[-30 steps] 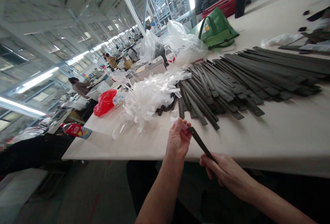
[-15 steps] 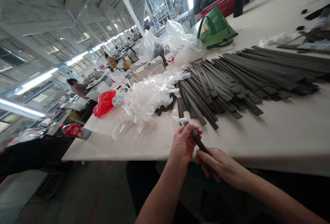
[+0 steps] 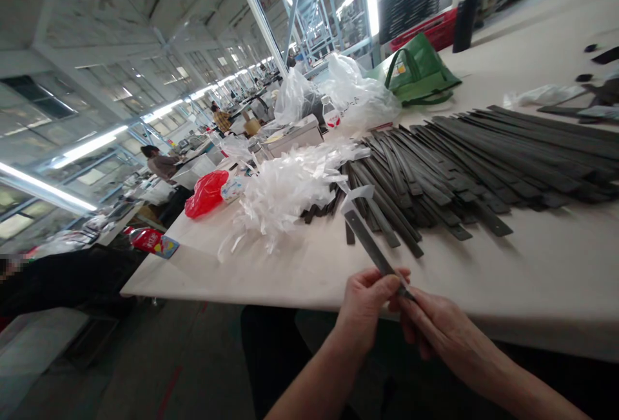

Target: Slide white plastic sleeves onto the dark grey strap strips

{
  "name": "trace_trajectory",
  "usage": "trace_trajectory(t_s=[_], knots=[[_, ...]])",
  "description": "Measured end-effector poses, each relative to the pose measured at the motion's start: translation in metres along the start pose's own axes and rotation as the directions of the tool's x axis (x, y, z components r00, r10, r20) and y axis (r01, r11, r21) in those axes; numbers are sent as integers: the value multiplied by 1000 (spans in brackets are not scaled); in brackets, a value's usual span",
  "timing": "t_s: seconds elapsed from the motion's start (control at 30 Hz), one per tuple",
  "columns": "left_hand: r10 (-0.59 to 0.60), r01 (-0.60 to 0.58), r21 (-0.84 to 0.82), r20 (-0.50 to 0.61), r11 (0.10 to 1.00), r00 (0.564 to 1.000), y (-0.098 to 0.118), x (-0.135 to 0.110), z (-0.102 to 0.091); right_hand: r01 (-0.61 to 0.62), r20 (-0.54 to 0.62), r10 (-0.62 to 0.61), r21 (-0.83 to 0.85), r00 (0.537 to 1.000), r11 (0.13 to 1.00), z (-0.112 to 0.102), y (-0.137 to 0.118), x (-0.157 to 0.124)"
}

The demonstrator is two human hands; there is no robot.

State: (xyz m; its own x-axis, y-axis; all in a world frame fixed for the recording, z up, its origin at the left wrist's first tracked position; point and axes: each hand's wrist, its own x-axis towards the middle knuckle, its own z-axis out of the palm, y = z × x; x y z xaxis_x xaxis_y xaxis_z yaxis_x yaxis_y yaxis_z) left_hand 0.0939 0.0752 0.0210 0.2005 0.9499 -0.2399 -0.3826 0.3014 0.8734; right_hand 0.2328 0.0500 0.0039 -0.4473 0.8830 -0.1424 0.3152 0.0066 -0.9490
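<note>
A dark flat strip (image 3: 370, 246) rises from between my two hands at the table's near edge, with a curl of white film (image 3: 356, 196) lifted off its far end. My left hand (image 3: 367, 300) pinches the strip near its lower part. My right hand (image 3: 435, 326) is closed round the strip's near end just behind it. Beyond lies a wide spread of the same dark strips (image 3: 464, 162) on the pale table (image 3: 556, 265). A heap of white film peelings (image 3: 285, 191) sits to their left.
Clear plastic bags (image 3: 355, 94), a green bag (image 3: 418, 71), a white box (image 3: 294, 136) and a red bag (image 3: 207, 192) stand at the table's far left. Red crates (image 3: 438, 26) are behind. Other people work at benches far left. Floor lies below the near edge.
My left hand has slid down the strip toward my right hand, leaving the strip's far end free with the white film curling off it. The view has shifted slightly.
</note>
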Motion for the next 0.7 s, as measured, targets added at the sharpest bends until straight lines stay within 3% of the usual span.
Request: trace_trajectory(t_s=[0.1,0.17,0.33,0.43,0.53,0.6,0.7], knots=[[183,-197,-74,-166,978,969,15,8,-3,-35,61,34,20,998,999,3,0,0],[203,-215,-32,-228,976,952,16,10,-3,-39,62,37,19,997,999,5,1,2],[-15,18,43,-70,999,997,-8,-1,4,29,-14,-29,-5,999,1000,1,0,8],[99,-102,-12,-148,995,984,3,3,4,26,16,-25,-5,1000,1000,1,1,7],[256,-287,-78,-275,955,927,20,13,1,2,46,-2,-2,999,1000,4,2,6],[243,-274,-80,-271,958,931,18,15,2,-3,34,4,-6,999,1000,3,3,7],[149,-159,-49,-171,986,974,-2,7,6,7,-8,-7,3,1000,1000,-2,2,10]])
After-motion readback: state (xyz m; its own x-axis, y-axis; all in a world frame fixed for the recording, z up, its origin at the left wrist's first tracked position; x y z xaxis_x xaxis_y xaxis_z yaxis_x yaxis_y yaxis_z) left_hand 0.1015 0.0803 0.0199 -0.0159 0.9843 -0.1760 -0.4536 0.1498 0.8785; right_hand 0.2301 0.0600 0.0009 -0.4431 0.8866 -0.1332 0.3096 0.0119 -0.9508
